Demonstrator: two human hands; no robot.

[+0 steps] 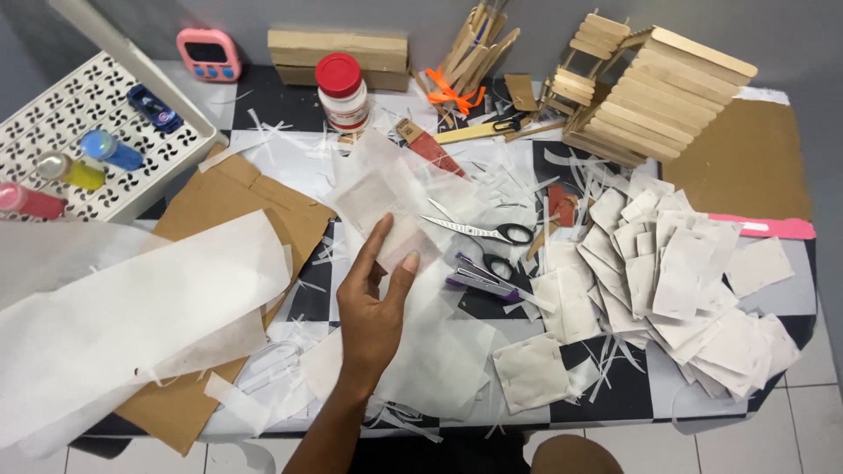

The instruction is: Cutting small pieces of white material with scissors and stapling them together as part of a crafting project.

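Checkered black and white, the bench [329, 294] is crowded almost to every edge. One hand [373, 303], which side I cannot tell, pinches a thin white paper square [386, 206] between thumb and fingers, lifted above the middle. Just right of it lie scissors [479, 230] and a purple stapler [479, 279]. Farther right, a heap of paper pouches [667, 272] reaches the front edge. A big white sheet [132, 307] overhangs the left edge, beside a white tray [88, 105].
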